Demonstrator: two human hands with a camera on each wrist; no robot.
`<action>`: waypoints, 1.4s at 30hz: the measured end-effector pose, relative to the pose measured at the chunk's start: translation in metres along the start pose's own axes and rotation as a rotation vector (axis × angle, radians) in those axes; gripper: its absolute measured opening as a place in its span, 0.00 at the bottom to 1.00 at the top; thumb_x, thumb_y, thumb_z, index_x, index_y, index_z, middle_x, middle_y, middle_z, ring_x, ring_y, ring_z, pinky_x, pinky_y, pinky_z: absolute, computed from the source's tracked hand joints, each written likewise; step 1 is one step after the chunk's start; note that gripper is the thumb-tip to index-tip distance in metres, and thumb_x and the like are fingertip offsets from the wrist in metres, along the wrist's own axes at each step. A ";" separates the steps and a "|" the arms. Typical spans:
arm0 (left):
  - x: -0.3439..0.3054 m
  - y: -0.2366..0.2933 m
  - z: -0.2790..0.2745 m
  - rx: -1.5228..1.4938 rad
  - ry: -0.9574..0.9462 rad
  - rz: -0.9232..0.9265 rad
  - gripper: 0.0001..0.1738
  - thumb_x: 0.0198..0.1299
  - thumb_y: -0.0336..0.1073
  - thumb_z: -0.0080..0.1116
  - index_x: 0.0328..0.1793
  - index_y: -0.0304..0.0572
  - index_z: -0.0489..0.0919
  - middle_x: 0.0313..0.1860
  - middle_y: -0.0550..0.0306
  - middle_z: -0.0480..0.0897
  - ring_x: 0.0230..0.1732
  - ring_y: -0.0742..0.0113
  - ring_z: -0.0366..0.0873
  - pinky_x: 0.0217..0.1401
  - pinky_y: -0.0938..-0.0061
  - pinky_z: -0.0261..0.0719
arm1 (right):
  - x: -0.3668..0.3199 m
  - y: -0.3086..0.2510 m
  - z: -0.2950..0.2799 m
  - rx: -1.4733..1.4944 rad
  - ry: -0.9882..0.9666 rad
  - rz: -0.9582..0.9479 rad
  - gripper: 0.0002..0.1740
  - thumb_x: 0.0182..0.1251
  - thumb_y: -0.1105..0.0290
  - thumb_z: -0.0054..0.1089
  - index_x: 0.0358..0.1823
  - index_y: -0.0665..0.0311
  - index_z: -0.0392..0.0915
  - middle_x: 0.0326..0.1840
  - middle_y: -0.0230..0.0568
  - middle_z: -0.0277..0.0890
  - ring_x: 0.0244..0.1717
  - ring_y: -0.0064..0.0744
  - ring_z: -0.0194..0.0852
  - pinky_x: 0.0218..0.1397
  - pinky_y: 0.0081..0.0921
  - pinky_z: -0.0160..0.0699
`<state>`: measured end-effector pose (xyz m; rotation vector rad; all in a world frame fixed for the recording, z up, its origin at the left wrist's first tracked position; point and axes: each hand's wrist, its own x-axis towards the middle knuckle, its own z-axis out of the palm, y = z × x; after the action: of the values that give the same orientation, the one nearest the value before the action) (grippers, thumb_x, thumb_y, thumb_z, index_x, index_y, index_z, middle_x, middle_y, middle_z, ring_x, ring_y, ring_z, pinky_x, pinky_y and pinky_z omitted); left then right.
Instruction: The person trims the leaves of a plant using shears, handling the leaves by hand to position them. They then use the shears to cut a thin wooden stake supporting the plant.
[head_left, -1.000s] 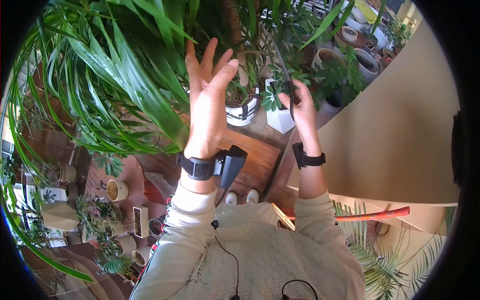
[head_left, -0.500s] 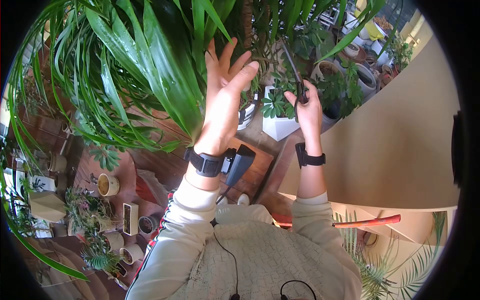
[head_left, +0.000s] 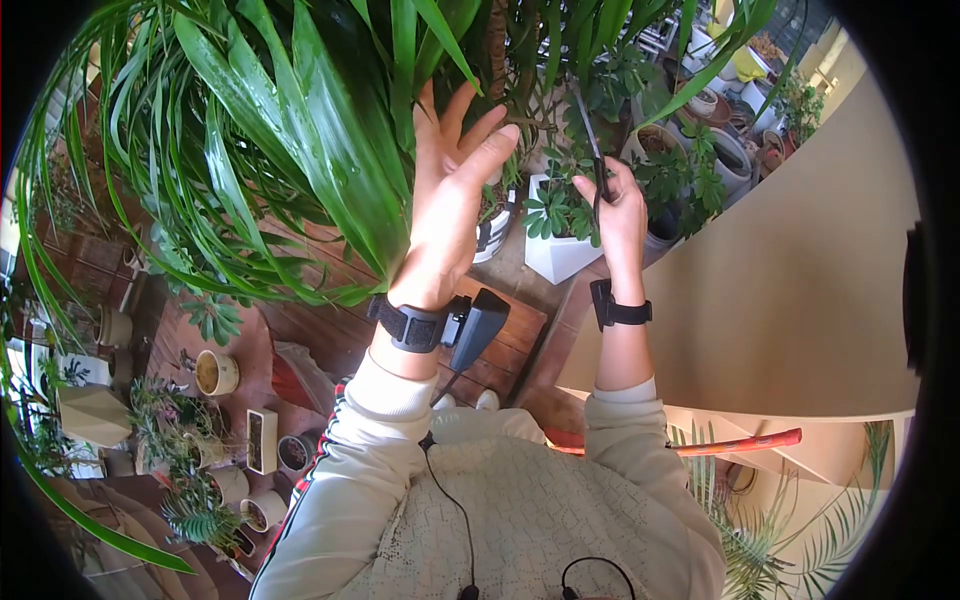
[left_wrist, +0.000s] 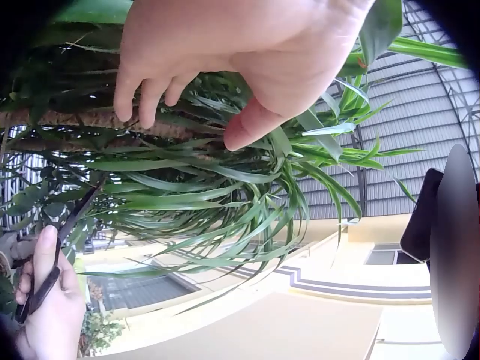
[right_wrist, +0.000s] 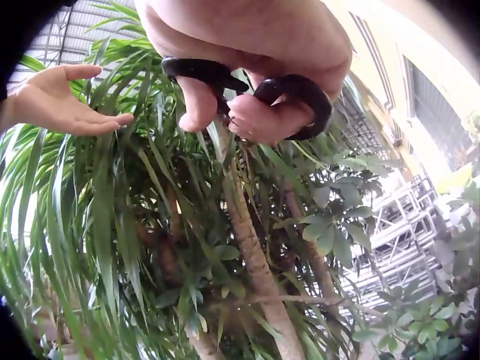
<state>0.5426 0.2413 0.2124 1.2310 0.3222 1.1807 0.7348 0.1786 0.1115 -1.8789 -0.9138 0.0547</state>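
Note:
A large plant with long, strap-like green leaves fills the upper left of the head view, with water drops on its broad leaves. My left hand reaches up beside these leaves, palm turned inward and fingers spread, gripping nothing. To its right, my right hand holds scissors, blades pointing up toward the foliage. The right wrist view shows a thumb and fingers through the black scissor handles; the hand hides most of the blades. Behind them rises a rough brown trunk.
A white angular pot with a small leafy plant stands below the right hand. At right is a large curved beige surface. Several potted plants, including a round pot, stand at lower left. A wooden platform lies beneath.
The head view has shifted, so the plant and left hand appear farther right than a second ago. The scissors tilt slightly more upright. The left hand keeps its spread pose.

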 end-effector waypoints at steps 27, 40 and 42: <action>0.006 -0.001 -0.006 0.021 -0.037 0.014 0.50 0.64 0.34 0.57 0.81 0.37 0.34 0.76 0.36 0.57 0.72 0.47 0.64 0.75 0.56 0.59 | -0.003 -0.005 -0.001 0.005 0.087 0.014 0.35 0.52 0.47 0.74 0.58 0.57 0.75 0.27 0.35 0.77 0.28 0.35 0.78 0.33 0.32 0.73; 0.006 -0.001 -0.006 0.007 -0.050 0.019 0.49 0.65 0.33 0.55 0.81 0.39 0.34 0.76 0.36 0.56 0.72 0.46 0.63 0.75 0.55 0.59 | -0.004 -0.005 -0.007 0.119 0.026 0.014 0.29 0.56 0.54 0.73 0.54 0.63 0.77 0.23 0.34 0.77 0.24 0.25 0.74 0.30 0.26 0.69; 0.006 -0.001 -0.005 0.007 -0.054 0.018 0.49 0.65 0.33 0.55 0.81 0.39 0.34 0.76 0.36 0.56 0.72 0.46 0.63 0.75 0.55 0.58 | -0.005 0.001 -0.003 0.163 0.038 0.002 0.27 0.57 0.56 0.73 0.53 0.64 0.77 0.22 0.33 0.76 0.23 0.23 0.72 0.29 0.24 0.68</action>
<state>0.5415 0.2496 0.2123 1.2720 0.2756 1.1608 0.7326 0.1730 0.1104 -1.7246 -0.8559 0.0916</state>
